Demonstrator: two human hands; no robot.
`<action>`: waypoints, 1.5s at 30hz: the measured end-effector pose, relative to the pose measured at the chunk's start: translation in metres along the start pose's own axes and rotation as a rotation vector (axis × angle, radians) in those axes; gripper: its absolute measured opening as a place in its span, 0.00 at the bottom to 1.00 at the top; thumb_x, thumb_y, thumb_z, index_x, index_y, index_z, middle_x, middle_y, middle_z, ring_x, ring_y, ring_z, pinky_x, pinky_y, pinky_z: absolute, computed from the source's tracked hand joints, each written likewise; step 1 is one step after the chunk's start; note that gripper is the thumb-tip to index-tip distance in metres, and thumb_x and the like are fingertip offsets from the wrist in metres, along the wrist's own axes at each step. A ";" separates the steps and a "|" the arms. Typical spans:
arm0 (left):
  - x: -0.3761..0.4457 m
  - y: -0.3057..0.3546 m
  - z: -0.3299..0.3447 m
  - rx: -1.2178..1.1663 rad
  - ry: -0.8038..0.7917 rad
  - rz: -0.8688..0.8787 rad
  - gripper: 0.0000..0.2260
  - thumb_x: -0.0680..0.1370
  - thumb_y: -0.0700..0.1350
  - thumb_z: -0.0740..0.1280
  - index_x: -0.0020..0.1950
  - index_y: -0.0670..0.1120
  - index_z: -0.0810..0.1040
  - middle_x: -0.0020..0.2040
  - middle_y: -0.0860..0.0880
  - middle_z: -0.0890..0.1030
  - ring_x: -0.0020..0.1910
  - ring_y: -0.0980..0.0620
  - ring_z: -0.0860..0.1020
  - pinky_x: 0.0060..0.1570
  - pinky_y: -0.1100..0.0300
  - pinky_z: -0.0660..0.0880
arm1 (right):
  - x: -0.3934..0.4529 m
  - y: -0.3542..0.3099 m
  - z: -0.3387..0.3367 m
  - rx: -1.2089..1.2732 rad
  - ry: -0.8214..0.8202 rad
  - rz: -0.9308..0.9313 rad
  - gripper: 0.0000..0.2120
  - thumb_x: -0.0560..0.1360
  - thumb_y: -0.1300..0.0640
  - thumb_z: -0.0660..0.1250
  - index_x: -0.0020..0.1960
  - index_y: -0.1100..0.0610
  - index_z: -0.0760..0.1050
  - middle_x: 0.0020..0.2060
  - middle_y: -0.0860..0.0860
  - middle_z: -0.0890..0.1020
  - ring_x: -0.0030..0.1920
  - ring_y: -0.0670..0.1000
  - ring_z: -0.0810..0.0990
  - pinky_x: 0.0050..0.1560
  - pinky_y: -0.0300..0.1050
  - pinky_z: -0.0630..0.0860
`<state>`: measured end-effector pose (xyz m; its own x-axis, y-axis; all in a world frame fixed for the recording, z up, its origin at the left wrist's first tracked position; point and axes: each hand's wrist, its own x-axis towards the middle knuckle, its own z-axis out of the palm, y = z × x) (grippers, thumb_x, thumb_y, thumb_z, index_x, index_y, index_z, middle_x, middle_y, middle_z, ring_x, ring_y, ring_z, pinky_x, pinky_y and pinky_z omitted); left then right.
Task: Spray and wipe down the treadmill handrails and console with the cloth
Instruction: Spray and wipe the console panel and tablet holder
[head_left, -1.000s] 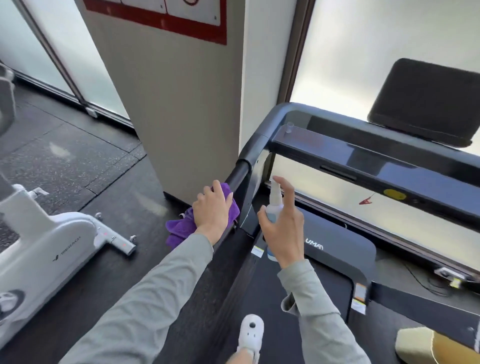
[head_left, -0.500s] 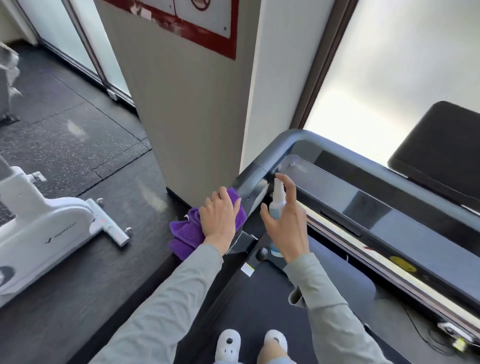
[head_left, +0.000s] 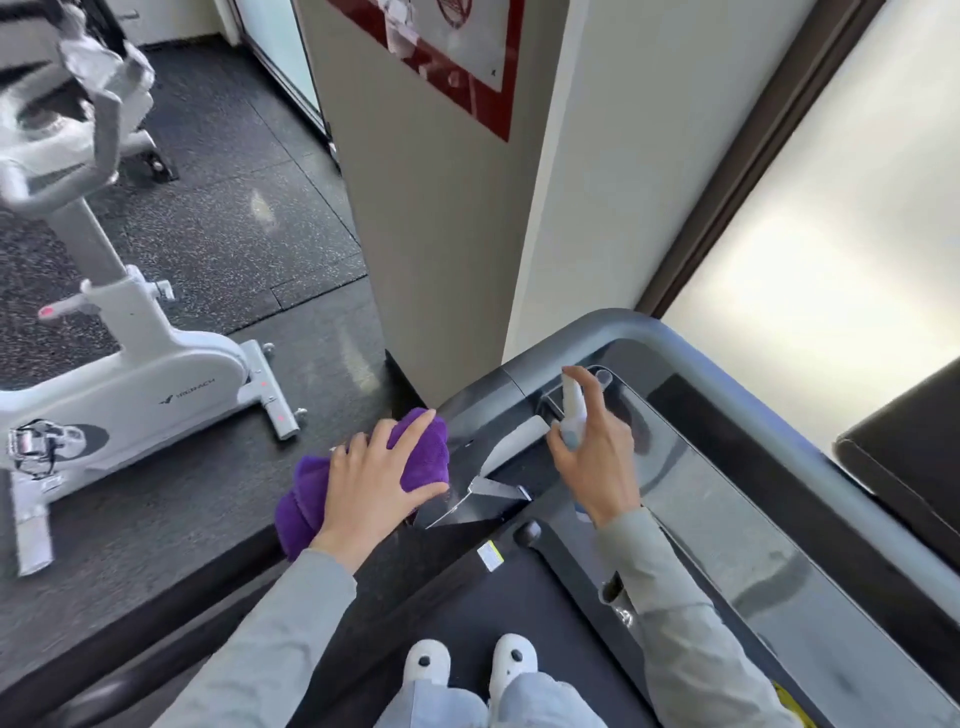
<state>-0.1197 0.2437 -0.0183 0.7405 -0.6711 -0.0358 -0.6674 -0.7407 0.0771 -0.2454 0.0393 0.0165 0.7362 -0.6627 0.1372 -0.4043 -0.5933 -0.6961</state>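
My left hand (head_left: 376, 480) presses a bunched purple cloth (head_left: 421, 452) onto the treadmill's left handrail (head_left: 478, 402), close to its rounded front corner. My right hand (head_left: 597, 457) grips a small white spray bottle (head_left: 573, 410) upright over the dark glossy console (head_left: 727, 499), index finger raised on the nozzle. The grey rail (head_left: 701, 343) curves from the left corner along the console's far edge. Most of the bottle's body is hidden behind my palm.
A beige pillar (head_left: 441, 234) with a red sign stands just beyond the handrail corner. A white exercise bike (head_left: 130, 379) sits on the dark floor at left. My white shoes (head_left: 467, 665) stand on the treadmill belt. A black screen (head_left: 904, 457) rises at right.
My left hand has slid the cloth forward along the rail toward the corner. The right hand has carried the bottle forward over the console's left end. The view has tilted downward.
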 end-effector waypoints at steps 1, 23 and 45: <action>0.001 0.001 -0.001 -0.020 0.012 -0.001 0.38 0.70 0.70 0.65 0.77 0.56 0.61 0.60 0.46 0.76 0.51 0.41 0.78 0.51 0.44 0.74 | 0.004 0.002 0.000 -0.002 -0.004 0.010 0.26 0.74 0.65 0.65 0.70 0.49 0.67 0.27 0.46 0.69 0.31 0.49 0.70 0.36 0.47 0.67; 0.023 0.027 -0.013 -0.356 0.248 -0.001 0.31 0.73 0.60 0.71 0.73 0.50 0.71 0.55 0.45 0.78 0.48 0.43 0.79 0.47 0.45 0.77 | 0.018 0.016 -0.011 0.032 0.187 0.077 0.26 0.72 0.65 0.64 0.65 0.44 0.65 0.34 0.55 0.78 0.34 0.57 0.75 0.38 0.50 0.74; 0.071 0.084 -0.009 -0.321 0.256 0.068 0.29 0.74 0.60 0.69 0.72 0.50 0.72 0.58 0.44 0.78 0.52 0.41 0.77 0.49 0.42 0.75 | 0.050 0.051 -0.045 -0.013 0.390 0.189 0.26 0.70 0.67 0.63 0.65 0.50 0.66 0.30 0.61 0.74 0.32 0.61 0.73 0.34 0.46 0.67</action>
<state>-0.1225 0.1344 -0.0056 0.7180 -0.6583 0.2259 -0.6873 -0.6195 0.3792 -0.2535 -0.0447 0.0200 0.3893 -0.8817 0.2664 -0.5209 -0.4493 -0.7258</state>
